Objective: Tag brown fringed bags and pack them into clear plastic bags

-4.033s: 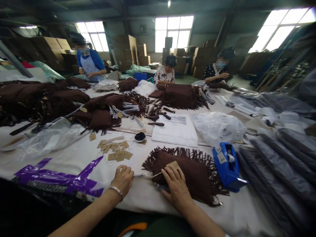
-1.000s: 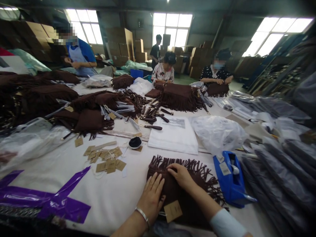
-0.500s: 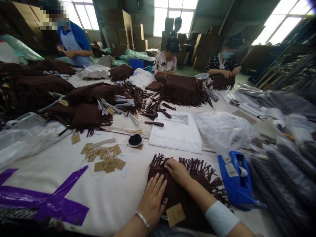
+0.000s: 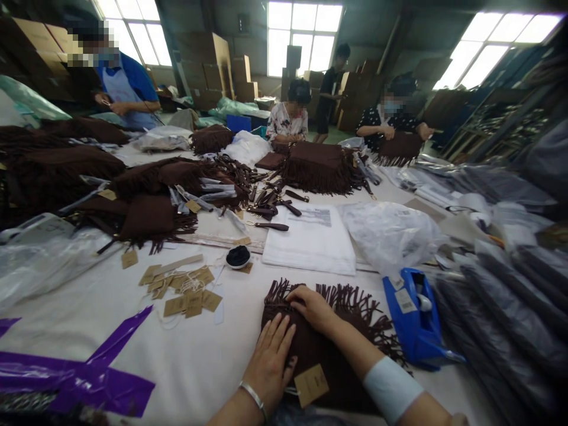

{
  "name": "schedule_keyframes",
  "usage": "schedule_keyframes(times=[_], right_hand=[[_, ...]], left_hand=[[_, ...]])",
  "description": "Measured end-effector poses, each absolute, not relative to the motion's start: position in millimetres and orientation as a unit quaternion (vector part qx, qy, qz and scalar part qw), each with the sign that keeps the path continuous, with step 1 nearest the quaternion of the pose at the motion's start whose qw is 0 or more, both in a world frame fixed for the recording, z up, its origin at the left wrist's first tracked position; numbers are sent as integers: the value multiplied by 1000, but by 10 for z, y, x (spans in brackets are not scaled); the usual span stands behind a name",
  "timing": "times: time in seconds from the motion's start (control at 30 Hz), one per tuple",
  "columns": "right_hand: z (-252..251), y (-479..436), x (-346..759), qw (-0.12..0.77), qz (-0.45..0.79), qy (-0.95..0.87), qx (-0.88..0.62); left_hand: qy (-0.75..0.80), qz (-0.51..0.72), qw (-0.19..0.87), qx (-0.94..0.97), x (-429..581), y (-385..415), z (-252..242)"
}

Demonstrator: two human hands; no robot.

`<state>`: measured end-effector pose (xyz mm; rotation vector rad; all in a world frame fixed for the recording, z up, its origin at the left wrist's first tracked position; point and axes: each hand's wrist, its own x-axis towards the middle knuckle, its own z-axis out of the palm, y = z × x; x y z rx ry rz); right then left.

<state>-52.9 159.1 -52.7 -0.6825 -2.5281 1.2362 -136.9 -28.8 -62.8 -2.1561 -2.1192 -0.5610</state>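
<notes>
A soft, floppy dark-brown suede fringed bag point(image 4: 310, 349) lies on the white-covered worktable point(image 4: 199, 361); the left hand point(image 4: 270, 367) presses flat on it, fingers spread, while the right hand point(image 4: 310, 307) rests along its fringed edge, neither clamping, the limp body the surest place to hold

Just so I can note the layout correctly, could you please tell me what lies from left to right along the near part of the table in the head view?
purple plastic strip, kraft paper hang tags, fringed brown suede bag under the left hand and right hand, blue tape dispenser, dark grey wrapped bundles
</notes>
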Motion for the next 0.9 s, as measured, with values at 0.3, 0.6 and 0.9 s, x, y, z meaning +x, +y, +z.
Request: schedule_keyframes(times=[0.3,0.6,0.9], right_hand=[[-572,1566,-560,103,408,-875,-238],[-533,1471,-469,138,408,-865,-256],[-492,1444,-402,142,408,-862,-266]], left_hand=[[-694,-177,25,-698,-1353,-303,-659],[-709,-271,-54,-649,-1615,-126,-561],[-735,-263,31,-624,-1549,-73,-770]])
